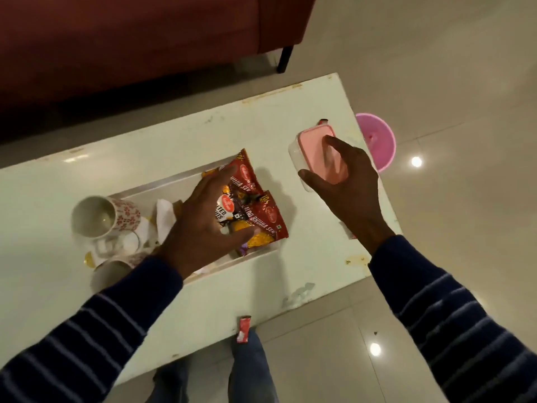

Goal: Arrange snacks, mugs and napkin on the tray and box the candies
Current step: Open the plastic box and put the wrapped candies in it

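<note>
A white tray (162,189) lies on the pale table (203,141). Red snack packets (247,175) and a dark packet (229,212) are piled at its right end. My left hand (203,225) rests spread over them, fingers straight. A white napkin (165,219) lies in the tray beside a floral mug (101,218); a second mug (116,269) shows partly under my left sleeve. My right hand (345,184) grips a clear box with a pink lid (311,144) from above, thumb at its near side. A red candy wrapper (243,329) lies at the table's near edge.
A pink bin (377,141) stands on the floor just past the table's right end. A dark red sofa (130,45) runs behind the table. My legs show below the table's near edge. Something small and red (324,121) pokes out behind the box.
</note>
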Tool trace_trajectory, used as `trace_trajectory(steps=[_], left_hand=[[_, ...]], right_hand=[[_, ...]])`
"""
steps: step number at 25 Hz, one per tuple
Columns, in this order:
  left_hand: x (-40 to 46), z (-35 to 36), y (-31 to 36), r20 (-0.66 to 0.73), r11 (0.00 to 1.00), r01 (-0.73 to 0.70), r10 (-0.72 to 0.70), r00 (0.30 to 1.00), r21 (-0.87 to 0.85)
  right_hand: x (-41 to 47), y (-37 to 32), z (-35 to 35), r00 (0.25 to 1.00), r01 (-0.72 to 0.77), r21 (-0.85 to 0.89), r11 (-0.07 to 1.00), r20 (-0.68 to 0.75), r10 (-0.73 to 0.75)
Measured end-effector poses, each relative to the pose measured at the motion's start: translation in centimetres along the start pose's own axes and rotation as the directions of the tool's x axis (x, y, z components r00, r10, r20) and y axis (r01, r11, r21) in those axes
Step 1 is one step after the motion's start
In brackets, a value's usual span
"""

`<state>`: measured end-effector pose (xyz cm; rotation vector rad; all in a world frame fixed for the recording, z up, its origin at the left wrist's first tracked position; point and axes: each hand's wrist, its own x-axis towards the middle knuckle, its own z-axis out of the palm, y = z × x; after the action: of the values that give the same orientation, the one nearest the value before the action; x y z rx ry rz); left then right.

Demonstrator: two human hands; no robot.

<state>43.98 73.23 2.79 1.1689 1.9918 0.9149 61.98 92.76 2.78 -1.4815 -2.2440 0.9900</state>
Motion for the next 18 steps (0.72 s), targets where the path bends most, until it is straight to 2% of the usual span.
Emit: trace_trajectory(steps=[3,7,12,15,18], left_hand=[[-0.8,-1.1,0.5,-0.111,0.999,-0.04,0.037,0.993,-0.029],[-2.9,-2.6,-0.9,-0.185,0.997,-0.078,0.075,0.98,-0.011],[-7.8,-3.8,-3.7,-0.253,0.989,-0.031,-0.007,0.967,-0.144],[-9.8,-4.3,-4.4,-0.33,0.988,0.015,-0.065,0.942,-0.152],[-11.1,-5.2,-4.6,-0.3,0.963,-0.029,-0.054,0.952,-0.268]], right_hand=[[-3.9,-6.1,1.5,0.992,0.114,0.089,0.99,0.05,-0.118],[-9.1,-10.8,4.2,0.978,0.128,0.184,0.974,0.137,-0.155],[-14.3,-14.0,7.7,0.965,0.131,0.153,0.979,0.207,-0.161],[-16.5,-15.2,8.9,0.962,0.142,0.106,0.984,0.218,-0.162],[-17.8,-16.1,9.5,0.963,0.144,0.063,0.988,0.221,-0.154]])
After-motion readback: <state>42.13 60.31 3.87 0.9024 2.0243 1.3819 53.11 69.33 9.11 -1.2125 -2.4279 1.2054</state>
